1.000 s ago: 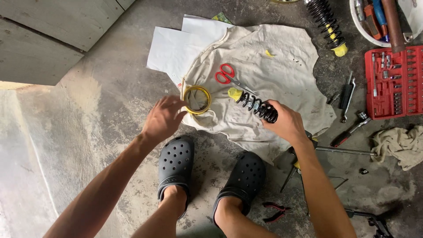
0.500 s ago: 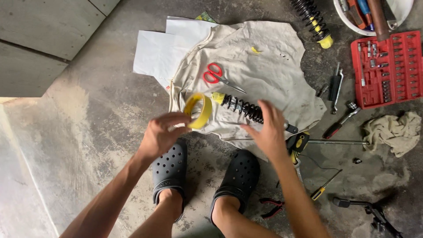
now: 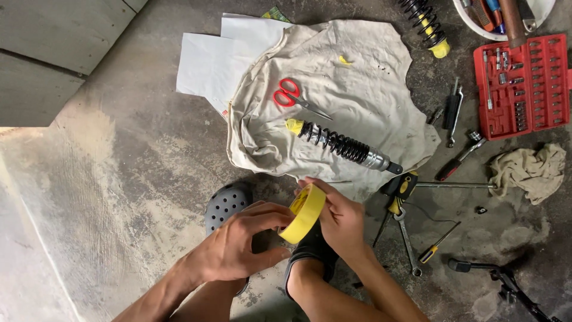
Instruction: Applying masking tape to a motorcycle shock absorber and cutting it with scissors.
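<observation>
A roll of yellow tape (image 3: 305, 212) is held up between both hands, above my feet. My left hand (image 3: 238, 244) grips it from the left with fingers on its rim. My right hand (image 3: 339, 216) holds the right side, thumb near the top edge. Just beyond the hands, a black coil shock absorber (image 3: 342, 145) with a yellow-taped end lies on a beige cloth (image 3: 357, 77). Red-handled scissors (image 3: 294, 96) rest on the cloth above it.
A red socket set case (image 3: 517, 83) lies at the right, a second shock absorber (image 3: 424, 25) at the top. Wrenches and screwdrivers (image 3: 405, 232) are scattered right of my hands. A crumpled rag (image 3: 527, 170), white paper sheets (image 3: 208, 59) and black clogs (image 3: 227, 203) are on the concrete floor.
My left hand lifted the tape roll off the cloth and brought it toward me. My right hand let go of the shock absorber and joined the left on the roll.
</observation>
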